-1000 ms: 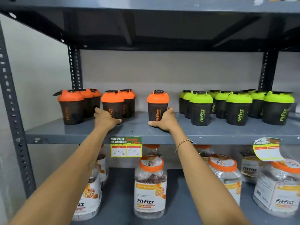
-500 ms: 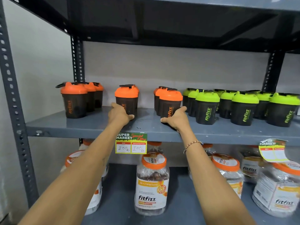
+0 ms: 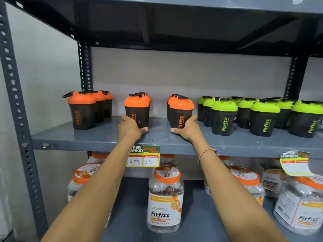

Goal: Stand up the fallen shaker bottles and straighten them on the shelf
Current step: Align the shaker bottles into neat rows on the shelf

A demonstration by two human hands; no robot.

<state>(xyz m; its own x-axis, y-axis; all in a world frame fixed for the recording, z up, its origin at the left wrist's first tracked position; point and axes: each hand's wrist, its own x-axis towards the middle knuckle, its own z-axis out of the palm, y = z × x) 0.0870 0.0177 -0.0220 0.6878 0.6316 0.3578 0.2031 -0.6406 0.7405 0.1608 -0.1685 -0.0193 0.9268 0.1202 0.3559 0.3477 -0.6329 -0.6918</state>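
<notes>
Since half a second ago both front shakers have slid only slightly: the middle orange-lidded shaker (image 3: pixel 137 110) and the right orange-lidded shaker (image 3: pixel 180 113) sit a touch further apart, each fronting its own short file. Left hand (image 3: pixel 130 128) is cupped round the base of the middle one, thumb along the front; right hand (image 3: pixel 187 129) is cupped the same way round the base of the right one. Both shakers stand upright on the grey shelf (image 3: pixel 97 137), as does the left orange group (image 3: pixel 82 110) and the green-lidded rows (image 3: pixel 262 116). Step in hand, as I judge it: straightening, not standing up (I see nothing lying down). Next move calls for nudging each front shaker square with those behind and logos forward, then checking the left group. Hidden: my fingers behind the bodies, the rear shakers of each file, and the rightmost green shaker, cut by the frame edge.
</notes>
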